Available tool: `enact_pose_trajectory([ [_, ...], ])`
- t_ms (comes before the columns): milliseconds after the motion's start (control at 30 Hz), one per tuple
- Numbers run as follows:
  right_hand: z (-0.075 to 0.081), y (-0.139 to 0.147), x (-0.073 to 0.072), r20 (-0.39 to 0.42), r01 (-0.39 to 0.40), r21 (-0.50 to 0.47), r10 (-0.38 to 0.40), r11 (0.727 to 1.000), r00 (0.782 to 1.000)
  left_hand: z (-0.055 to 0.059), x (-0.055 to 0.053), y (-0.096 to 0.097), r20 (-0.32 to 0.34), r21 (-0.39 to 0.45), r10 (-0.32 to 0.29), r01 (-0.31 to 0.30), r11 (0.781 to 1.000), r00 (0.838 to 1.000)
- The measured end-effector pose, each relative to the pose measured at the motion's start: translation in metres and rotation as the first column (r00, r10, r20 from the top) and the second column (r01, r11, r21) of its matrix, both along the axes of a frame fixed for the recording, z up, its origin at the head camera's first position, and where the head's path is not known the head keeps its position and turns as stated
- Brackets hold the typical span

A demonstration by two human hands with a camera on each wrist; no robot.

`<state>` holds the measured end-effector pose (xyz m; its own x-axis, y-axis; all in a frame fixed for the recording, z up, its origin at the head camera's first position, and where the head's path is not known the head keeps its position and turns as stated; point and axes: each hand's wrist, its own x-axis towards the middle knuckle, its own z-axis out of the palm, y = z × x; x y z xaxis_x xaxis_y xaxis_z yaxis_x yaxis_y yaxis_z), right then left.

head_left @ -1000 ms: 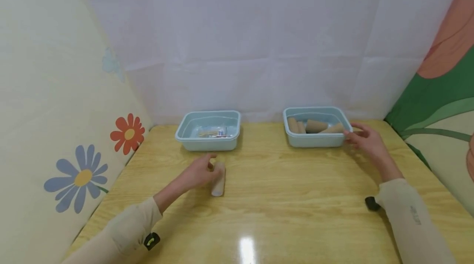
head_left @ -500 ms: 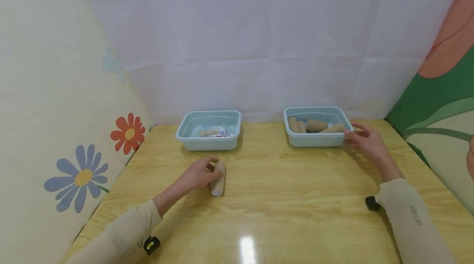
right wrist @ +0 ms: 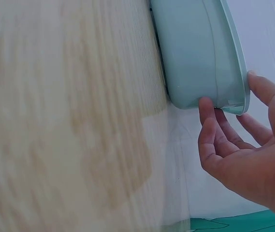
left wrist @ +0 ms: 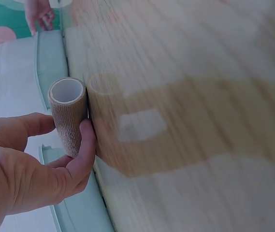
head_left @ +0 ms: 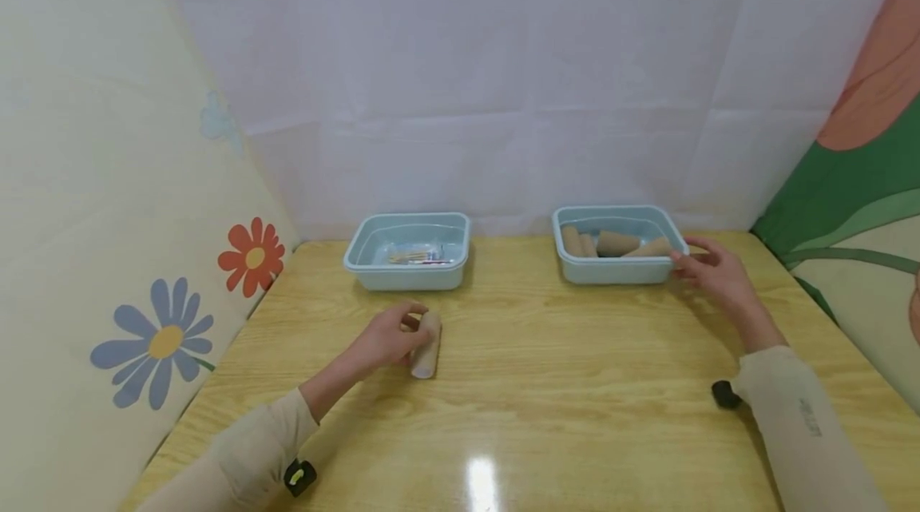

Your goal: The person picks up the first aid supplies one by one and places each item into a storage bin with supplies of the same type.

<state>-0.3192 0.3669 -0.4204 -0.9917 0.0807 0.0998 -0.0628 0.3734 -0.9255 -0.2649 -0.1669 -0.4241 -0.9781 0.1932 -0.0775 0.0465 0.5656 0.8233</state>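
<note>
A tan bandage roll (head_left: 427, 351) with a white core lies lengthwise on the wood-grain table, in front of the left bin. My left hand (head_left: 384, 340) grips it from the left; the left wrist view shows the thumb and fingers on either side of its ribbed wrap (left wrist: 68, 128). At the right bin (head_left: 611, 271), light blue plastic, my right hand (head_left: 722, 280) holds the near right corner. In the right wrist view its thumb meets the rim and the bent fingers touch the end wall of the bin (right wrist: 195, 53). Several similar tan rolls (head_left: 616, 244) lie inside this bin.
A second light blue bin (head_left: 410, 280) stands at the back left, holding thin sticks and small packaged items (head_left: 420, 257). White sheeting (head_left: 431, 97) hangs behind both bins. Flower-patterned panels (head_left: 165, 343) border the table on the left and right.
My left fingertips have come down and closed onto the bandage roll, which has stayed in place. The right hand keeps its hold on the bin corner.
</note>
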Motion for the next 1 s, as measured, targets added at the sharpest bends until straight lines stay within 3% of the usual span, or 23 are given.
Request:
enact_pose_trajectory([
  [667, 0.001, 0.001, 0.0, -0.001, -0.016, -0.029, 0.016, 0.999, 1.0, -0.003, -0.004, 0.0, 0.017, 0.003, 0.006, -0.006, 1.0, 1.0],
  [1000, 0.006, -0.003, 0.004, 0.006, -0.016, -0.013, 0.016, 1.0, 1.0, 0.004, -0.004, 0.01, 0.006, -0.022, -0.021, 0.022, 1.0, 1.0],
])
